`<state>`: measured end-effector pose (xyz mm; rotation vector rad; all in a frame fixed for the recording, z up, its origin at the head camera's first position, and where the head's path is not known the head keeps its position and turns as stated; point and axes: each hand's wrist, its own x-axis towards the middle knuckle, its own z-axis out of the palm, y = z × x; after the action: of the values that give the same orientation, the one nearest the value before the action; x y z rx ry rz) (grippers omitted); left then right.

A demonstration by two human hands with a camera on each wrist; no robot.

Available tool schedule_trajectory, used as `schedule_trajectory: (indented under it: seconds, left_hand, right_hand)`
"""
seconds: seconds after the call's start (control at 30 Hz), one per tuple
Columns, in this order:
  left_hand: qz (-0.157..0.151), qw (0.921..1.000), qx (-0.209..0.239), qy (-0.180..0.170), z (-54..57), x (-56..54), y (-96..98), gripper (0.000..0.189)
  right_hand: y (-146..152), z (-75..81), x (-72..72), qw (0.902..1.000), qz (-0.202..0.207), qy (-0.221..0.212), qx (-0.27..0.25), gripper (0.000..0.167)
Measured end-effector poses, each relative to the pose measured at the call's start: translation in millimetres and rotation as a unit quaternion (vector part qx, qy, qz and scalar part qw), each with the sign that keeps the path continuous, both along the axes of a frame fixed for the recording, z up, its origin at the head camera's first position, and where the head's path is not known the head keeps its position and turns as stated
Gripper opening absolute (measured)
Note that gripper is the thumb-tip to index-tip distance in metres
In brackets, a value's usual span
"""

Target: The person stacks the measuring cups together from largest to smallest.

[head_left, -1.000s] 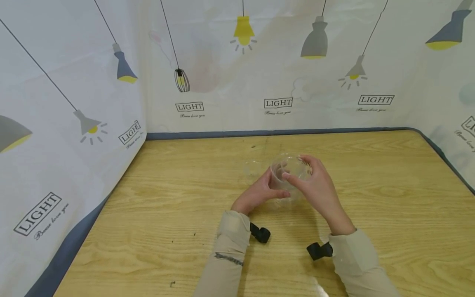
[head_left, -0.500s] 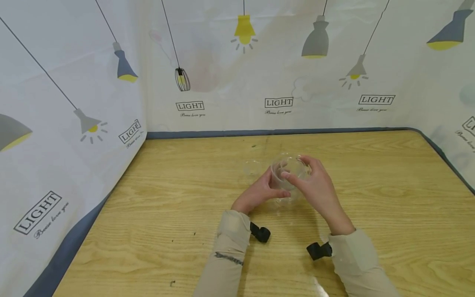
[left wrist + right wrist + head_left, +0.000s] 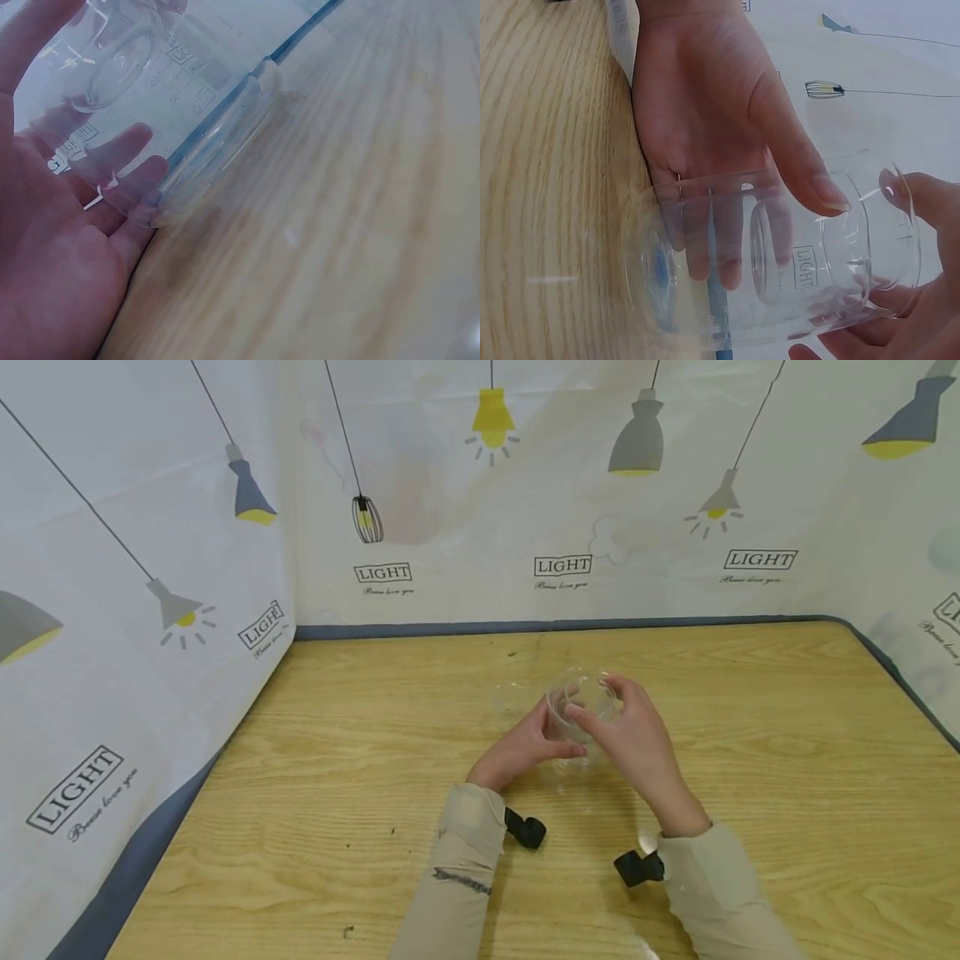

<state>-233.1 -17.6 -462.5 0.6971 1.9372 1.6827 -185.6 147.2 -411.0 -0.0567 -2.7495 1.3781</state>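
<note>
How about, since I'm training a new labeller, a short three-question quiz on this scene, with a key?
1. Multiple choice: which hand is placed higher on the clear container?
A) left hand
B) right hand
C) neither touches it
2. True or false: the clear container is opaque and hides whatever is behind it.
3. Fill in the blank: the boxed word printed again and again on the backdrop is ____.

Key:
1. B. The right hand is near the top; the left hand is lower.
2. False. Part of the left hand shows through it.
3. LIGHT
</note>
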Motion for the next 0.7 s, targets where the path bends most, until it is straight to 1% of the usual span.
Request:
schedule_trajectory:
  seconds: [0.43, 0.7]
  left_hand:
    - [-0.003, 1.0, 0.001, 0.008, 0.9, -0.9, -1.1, 0.078]
    - [0.0, 0.9998, -0.006, 0.021, 0.8, -0.7, -0.9, 0.077]
  right_hand:
    - [-2.7, 4.6, 0.0, 0.9982, -0.004, 0.005, 0.06, 0.087]
    - [-0.2, 9.4, 0.1, 0.9966, 0.013, -0.007, 0.081, 0.089]
